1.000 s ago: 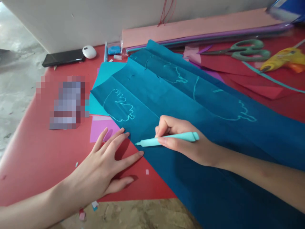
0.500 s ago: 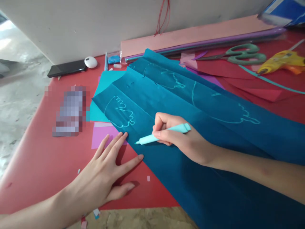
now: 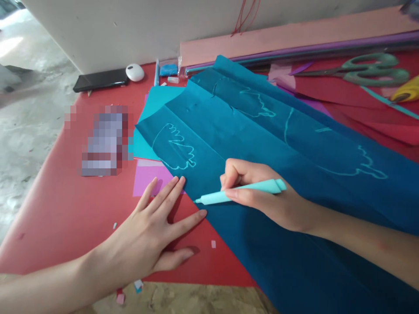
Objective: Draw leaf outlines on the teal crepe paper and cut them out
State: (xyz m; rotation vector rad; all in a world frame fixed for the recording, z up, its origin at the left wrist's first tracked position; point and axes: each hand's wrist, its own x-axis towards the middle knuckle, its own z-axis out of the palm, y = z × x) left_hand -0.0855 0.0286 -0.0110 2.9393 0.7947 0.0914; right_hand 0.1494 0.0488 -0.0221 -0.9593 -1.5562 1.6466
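Observation:
My right hand point(image 3: 258, 189) grips a light turquoise marker point(image 3: 218, 197), its tip at the left edge of a large creased sheet of dark teal paper point(image 3: 209, 126). Pale wavy outlines are drawn on the sheet in several places, one near its upper left corner. My left hand point(image 3: 160, 222) lies flat with fingers spread, its fingertips on the same edge, just left of the marker tip. Beneath the sheet's left side are a bright turquoise sheet point(image 3: 157, 100) and a purple piece of paper point(image 3: 144, 183).
Green-handled scissors point(image 3: 373, 69) and a yellow glue gun point(image 3: 406, 91) lie at the right. A black phone point(image 3: 101, 80) and a white rounded object point(image 3: 135, 73) sit by the wall. Pink paper point(image 3: 288, 32) runs along the back of the red table point(image 3: 59, 209). A blurred patch hides something on the left.
The view has shifted, so most things appear further right. The marker tip has moved slightly toward the sheet's left edge. My left hand stays flat at that edge.

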